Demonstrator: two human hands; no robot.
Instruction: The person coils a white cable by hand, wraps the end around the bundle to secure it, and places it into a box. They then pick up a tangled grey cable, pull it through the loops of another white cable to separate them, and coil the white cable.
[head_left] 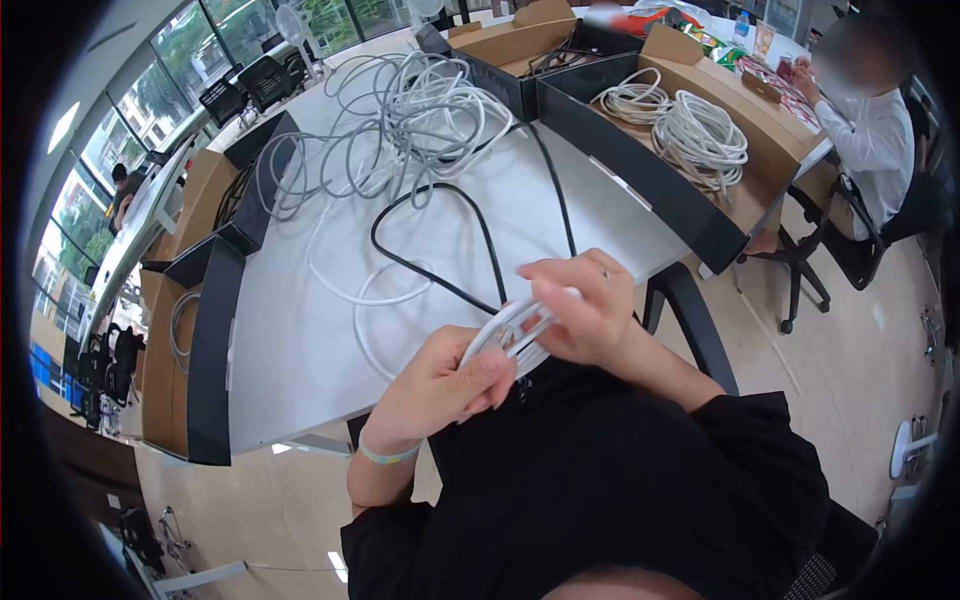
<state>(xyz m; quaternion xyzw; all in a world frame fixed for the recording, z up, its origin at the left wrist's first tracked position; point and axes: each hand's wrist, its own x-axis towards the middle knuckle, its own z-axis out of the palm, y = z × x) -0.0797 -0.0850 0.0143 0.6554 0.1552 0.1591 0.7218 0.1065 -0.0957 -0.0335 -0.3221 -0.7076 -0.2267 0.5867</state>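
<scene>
- White cable coil [490, 331]: held between both hands, at the table's near edge [300, 390].
- Left hand [440, 385]: thumb and fingers clamped on the lower loops.
- Right hand [585, 310]: blurred, fingers curled on the upper side; how firmly, cannot tell.
- Likely light, springy, smooth-jacketed; loops probably slide and spread if loosened.
- Best hold: pinch all strands together, avoiding tight kinks.
</scene>
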